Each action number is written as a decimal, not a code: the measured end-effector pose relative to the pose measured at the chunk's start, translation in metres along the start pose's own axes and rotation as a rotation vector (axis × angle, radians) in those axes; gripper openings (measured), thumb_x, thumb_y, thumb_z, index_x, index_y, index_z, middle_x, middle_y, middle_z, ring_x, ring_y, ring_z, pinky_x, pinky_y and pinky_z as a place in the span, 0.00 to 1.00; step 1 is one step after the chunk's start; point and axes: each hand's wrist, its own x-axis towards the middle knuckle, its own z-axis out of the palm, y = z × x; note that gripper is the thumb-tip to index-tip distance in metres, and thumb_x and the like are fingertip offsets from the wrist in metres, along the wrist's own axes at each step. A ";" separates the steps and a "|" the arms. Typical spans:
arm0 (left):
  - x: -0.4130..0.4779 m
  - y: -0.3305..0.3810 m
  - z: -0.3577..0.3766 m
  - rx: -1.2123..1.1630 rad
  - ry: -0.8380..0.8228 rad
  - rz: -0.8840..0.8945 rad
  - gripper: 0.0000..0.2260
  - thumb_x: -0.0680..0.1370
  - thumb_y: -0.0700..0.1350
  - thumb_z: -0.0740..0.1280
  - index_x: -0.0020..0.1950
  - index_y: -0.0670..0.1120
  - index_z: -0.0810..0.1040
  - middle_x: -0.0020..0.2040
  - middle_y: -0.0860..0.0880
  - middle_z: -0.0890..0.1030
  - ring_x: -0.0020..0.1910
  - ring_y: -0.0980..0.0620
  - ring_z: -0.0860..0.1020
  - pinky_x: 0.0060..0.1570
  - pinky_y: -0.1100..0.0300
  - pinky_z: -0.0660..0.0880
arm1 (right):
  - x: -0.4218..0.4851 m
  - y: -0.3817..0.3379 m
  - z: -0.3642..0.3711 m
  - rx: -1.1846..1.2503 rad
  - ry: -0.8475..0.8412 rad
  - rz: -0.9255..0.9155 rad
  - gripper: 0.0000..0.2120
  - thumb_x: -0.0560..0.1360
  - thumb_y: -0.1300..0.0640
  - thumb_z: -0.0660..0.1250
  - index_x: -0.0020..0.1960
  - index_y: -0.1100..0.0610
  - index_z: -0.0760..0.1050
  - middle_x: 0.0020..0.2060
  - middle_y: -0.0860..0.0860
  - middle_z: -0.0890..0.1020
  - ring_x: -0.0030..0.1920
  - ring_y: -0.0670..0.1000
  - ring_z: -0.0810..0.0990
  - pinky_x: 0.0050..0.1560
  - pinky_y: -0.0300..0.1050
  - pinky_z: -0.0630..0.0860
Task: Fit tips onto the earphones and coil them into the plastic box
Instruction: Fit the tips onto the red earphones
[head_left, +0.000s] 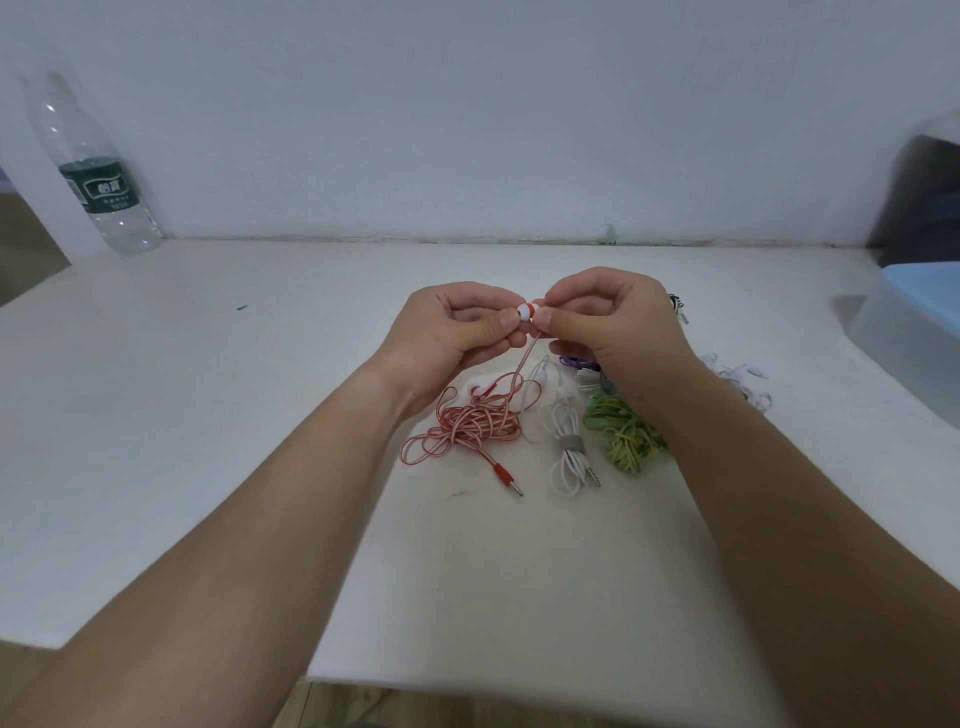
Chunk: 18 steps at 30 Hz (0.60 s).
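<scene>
Head view, above mid-table: left hand (457, 332), thumb and forefinger clamped on white tip (524, 310); right hand (618, 327), fingers pinched on red earbud (536, 307) (tip and bud touching). Red cable (467, 422) hangs to a loose heap on table (208, 415). White earphones (569, 454) and green earphones (626, 434) lie beside the heap. Plastic box (914, 338) at the right edge; water bottle (98, 171) far left.
</scene>
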 end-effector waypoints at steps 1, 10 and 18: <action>0.000 0.000 0.000 0.001 -0.002 0.000 0.05 0.73 0.36 0.71 0.49 0.41 0.83 0.37 0.45 0.85 0.38 0.54 0.84 0.41 0.67 0.80 | 0.000 0.000 0.000 0.009 -0.003 0.001 0.07 0.70 0.67 0.76 0.45 0.59 0.80 0.39 0.61 0.86 0.41 0.54 0.86 0.43 0.47 0.82; -0.002 0.004 -0.002 0.123 0.007 0.012 0.05 0.77 0.37 0.71 0.52 0.43 0.83 0.43 0.45 0.85 0.40 0.52 0.83 0.41 0.63 0.79 | 0.000 0.002 0.002 0.016 -0.002 -0.008 0.09 0.72 0.67 0.75 0.51 0.62 0.79 0.37 0.55 0.86 0.40 0.52 0.85 0.43 0.46 0.83; -0.001 0.003 0.001 0.177 0.079 0.081 0.04 0.76 0.36 0.72 0.49 0.43 0.82 0.40 0.46 0.85 0.42 0.51 0.85 0.43 0.62 0.80 | 0.000 0.003 0.001 0.009 0.022 -0.013 0.09 0.72 0.66 0.75 0.50 0.60 0.80 0.40 0.54 0.84 0.41 0.53 0.85 0.44 0.47 0.84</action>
